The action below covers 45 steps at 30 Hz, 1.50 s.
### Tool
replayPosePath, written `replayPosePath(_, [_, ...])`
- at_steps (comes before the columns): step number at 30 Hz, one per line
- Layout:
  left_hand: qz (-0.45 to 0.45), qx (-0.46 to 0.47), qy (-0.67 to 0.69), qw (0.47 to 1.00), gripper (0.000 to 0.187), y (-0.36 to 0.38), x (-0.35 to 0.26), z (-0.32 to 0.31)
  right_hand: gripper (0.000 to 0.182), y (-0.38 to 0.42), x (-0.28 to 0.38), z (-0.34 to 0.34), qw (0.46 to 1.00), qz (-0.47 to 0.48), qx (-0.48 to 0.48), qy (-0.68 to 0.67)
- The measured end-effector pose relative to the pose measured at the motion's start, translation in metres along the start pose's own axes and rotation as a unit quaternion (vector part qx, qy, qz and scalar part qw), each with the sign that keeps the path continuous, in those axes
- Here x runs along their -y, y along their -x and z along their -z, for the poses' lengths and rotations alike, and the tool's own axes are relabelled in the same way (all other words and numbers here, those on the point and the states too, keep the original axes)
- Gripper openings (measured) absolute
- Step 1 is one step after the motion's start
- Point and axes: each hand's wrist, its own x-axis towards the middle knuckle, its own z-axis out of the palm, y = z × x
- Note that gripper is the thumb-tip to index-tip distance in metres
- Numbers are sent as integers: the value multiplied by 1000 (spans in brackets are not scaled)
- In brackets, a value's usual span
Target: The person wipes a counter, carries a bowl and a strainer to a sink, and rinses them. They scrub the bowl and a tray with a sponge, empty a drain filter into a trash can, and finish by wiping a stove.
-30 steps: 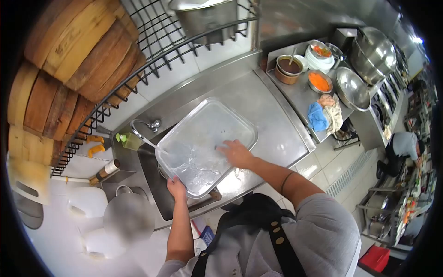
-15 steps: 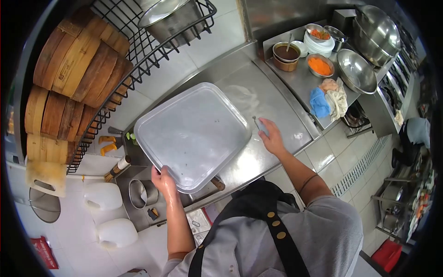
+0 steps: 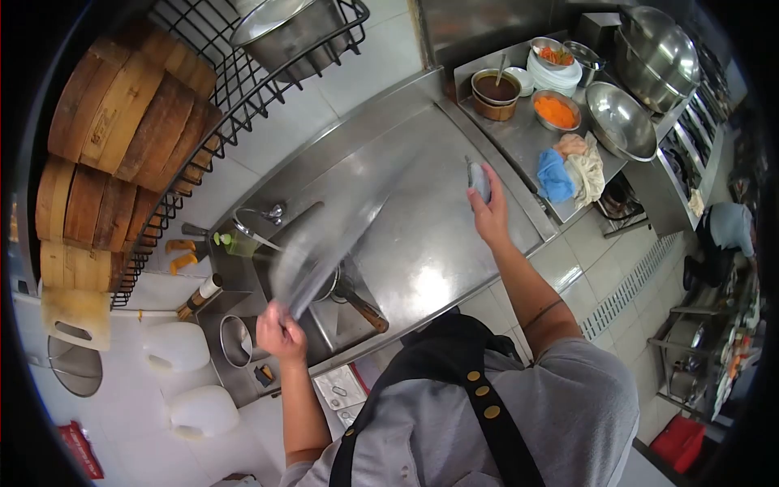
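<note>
A metal tray (image 3: 324, 247), smeared by motion, is tilted up on edge above the sink and the steel counter (image 3: 430, 219). My left hand (image 3: 281, 331) is closed on its lower left end. Over the right part of the counter, my right hand (image 3: 488, 207) is closed around a small greyish thing (image 3: 479, 182), too unclear to name. Beneath the tray, a pan's brown handle (image 3: 363, 310) sticks out of the sink (image 3: 324, 321). The faucet (image 3: 272, 214) shows behind the tray's left side.
Bamboo steamers (image 3: 114, 114) and a pot (image 3: 292, 40) stand on the wire rack (image 3: 243, 109). At the right are a sauce pot (image 3: 497, 88), orange food (image 3: 555, 112), a steel bowl (image 3: 621, 122) and cloths (image 3: 572, 170). A person (image 3: 726, 230) is at far right.
The tray has swung from nearly flat to steeply tilted, uncovering the faucet and sink. My left hand moved slightly left and down. My right hand, open before, has risen and closed on the greyish thing.
</note>
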Motion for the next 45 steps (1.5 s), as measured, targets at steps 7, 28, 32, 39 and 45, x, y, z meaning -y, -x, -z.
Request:
replayPosePath(7, [135,51,-24,989,49,53,1,-49,58,-9,6,-11,999,-17,36,-29])
replayPosePath(28, [702,-119,575,402,46,180,27,-190,56,60,-53,-361,759,406,366,354])
replayPosePath(32, [727,-221,560,331,39,176,39,-191,45,173,6,-304,743,393,508,186])
replayPosePath(39, [722,-218,493,433,32,195,41,-217,61,-9,-61,-278,787,324,295,434])
replayPosePath(45, [753,-209,429,453,27,174,49,-211,70,133,-31,-295,752,340,462,325])
